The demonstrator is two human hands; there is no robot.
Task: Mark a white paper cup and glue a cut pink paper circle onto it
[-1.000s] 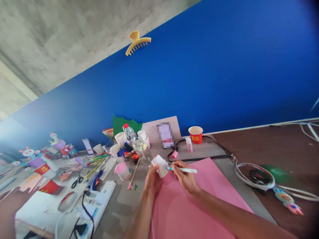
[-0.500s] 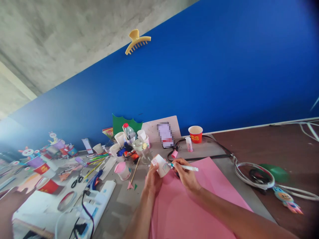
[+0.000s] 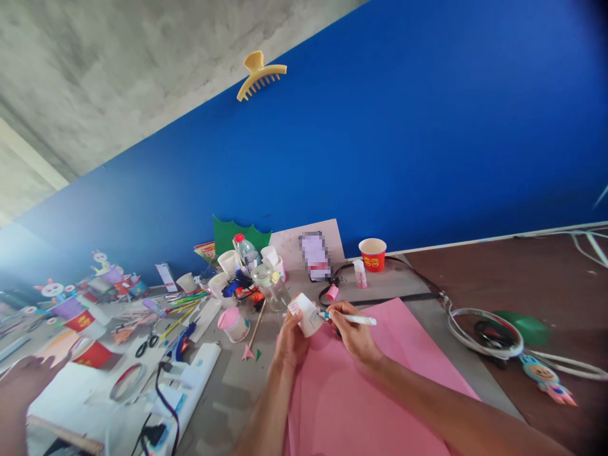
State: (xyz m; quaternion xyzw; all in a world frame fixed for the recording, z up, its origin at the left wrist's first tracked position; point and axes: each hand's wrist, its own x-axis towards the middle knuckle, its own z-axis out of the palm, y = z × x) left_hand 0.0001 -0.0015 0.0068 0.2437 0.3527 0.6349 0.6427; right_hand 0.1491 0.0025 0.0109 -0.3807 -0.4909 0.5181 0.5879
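Hazy brightness at left, soft shadows, dark upper-right corner.

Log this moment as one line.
left hand: holding white cup | right hand: holding marker, tip by cup | below: pink paper | beyond: phone, red bowl

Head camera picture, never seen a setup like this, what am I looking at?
There's no machine here: a person works with two bare hands, and a camera worn on their head looks forward and down. The left hand holds a small white paper cup bearing coloured lines. The right hand holds a slim white marker, its teal end toward the cup. Under the hands, a large pink paper sheet lies on a grey tabletop. Beyond stands a red paper cup with yellow lettering. To the left lie a blue glue gun and a white power strip. Another person's hand shows at far left.
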